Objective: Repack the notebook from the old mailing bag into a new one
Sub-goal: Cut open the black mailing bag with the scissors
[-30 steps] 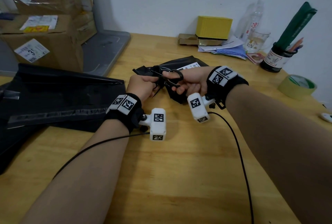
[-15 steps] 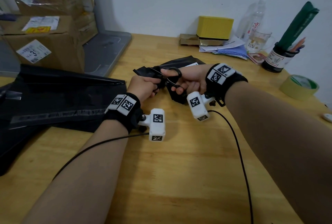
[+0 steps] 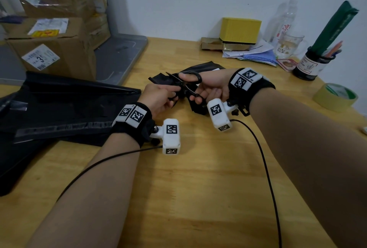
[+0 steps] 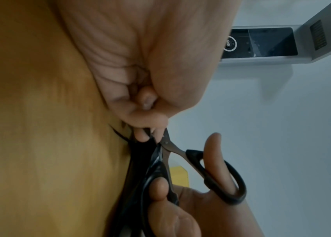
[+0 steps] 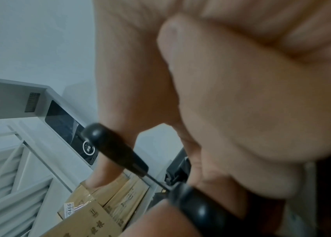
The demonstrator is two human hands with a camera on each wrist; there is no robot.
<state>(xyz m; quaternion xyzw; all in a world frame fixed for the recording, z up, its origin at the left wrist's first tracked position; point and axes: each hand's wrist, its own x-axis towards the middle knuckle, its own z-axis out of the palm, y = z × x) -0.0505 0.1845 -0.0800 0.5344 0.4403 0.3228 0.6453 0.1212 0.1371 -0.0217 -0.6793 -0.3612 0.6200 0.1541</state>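
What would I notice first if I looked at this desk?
Right in the middle, the right hand holds black scissors that cut into a small black mailing bag, while the left hand pinches the bag's edge. A big flat black bag lies on the left of the wooden table, and a yellow box sits by the wall.

My left hand pinches the edge of the old black mailing bag on the wooden desk, while my right hand holds black scissors, thumb through the upper loop, blades at the bag just beside my left fingers. A stack of new black mailing bags lies flat to my left. Cardboard boxes stand behind it. A yellow box and a tape roll sit farther right.
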